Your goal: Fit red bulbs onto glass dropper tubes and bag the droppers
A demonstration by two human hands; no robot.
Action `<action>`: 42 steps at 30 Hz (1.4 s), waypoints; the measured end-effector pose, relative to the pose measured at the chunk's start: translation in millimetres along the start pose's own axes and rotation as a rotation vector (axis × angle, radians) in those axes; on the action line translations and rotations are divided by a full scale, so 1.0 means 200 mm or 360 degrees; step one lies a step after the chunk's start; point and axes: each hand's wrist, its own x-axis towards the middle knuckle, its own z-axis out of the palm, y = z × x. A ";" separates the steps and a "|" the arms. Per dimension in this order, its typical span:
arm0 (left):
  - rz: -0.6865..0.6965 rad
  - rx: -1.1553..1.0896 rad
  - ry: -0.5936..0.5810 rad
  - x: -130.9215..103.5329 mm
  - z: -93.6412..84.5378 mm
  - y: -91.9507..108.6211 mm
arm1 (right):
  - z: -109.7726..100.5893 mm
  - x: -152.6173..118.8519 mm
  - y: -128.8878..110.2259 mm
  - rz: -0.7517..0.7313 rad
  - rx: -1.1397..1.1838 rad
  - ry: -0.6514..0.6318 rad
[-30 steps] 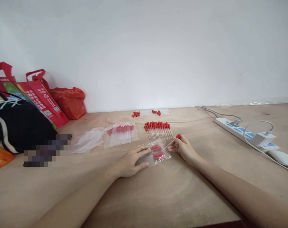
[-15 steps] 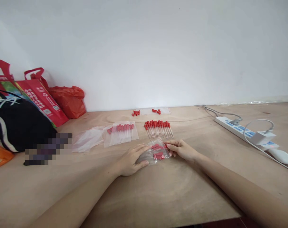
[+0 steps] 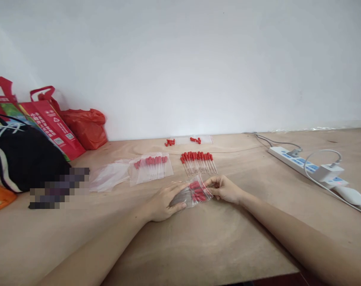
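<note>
A clear zip bag with several red-bulbed droppers in it lies between my hands. My left hand holds the bag's left end, thumb on the near side and fingers on the far side. At the right end, my right hand pinches the bag's mouth, close to the red bulbs. Just beyond the bag, a row of glass droppers with red bulbs lies side by side, tips toward me. To their left is another zip bag with red-bulbed droppers at it; whether all are inside, I cannot tell.
Flat clear bags lie farther left. Loose red bulbs sit near the wall beside a clear bag. A white power strip with cables is on the right. Red bags and a black bag stand at the left.
My right hand has shifted slightly left along the bag's mouth. The bag's right end is raised more, and the red bulbs inside show closer together. My left hand has hardly moved.
</note>
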 end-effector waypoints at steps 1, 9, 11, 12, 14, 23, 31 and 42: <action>0.0010 -0.0006 -0.0002 0.00 0.00 0.00 | 0.00 0.00 0.00 -0.0015 -0.0009 0.0003; -0.0006 -0.0015 0.0004 0.00 0.00 0.00 | 0.03 0.05 0.01 0.0033 0.0073 0.0034; -0.0016 -0.0024 0.0007 0.00 0.00 0.00 | 0.02 0.05 0.00 0.0083 0.0043 0.0137; -0.0014 -0.0030 0.0015 0.00 0.00 0.00 | 0.02 0.05 0.00 0.0071 0.0044 0.0137; -0.0004 -0.0035 0.0029 0.00 0.00 0.01 | 0.01 0.05 0.00 0.0034 0.0014 0.0026; 0.0029 -0.0034 0.0000 0.00 -0.01 0.02 | 0.01 0.05 -0.01 -0.0260 -0.0642 0.0270; -0.0021 -0.0070 0.0002 0.00 0.00 0.00 | -0.01 0.03 -0.01 -0.0126 -0.0711 0.0273; -0.0460 -0.1027 0.0243 0.05 -0.02 -0.02 | 0.14 0.01 -0.05 -0.0619 -0.0043 -0.0082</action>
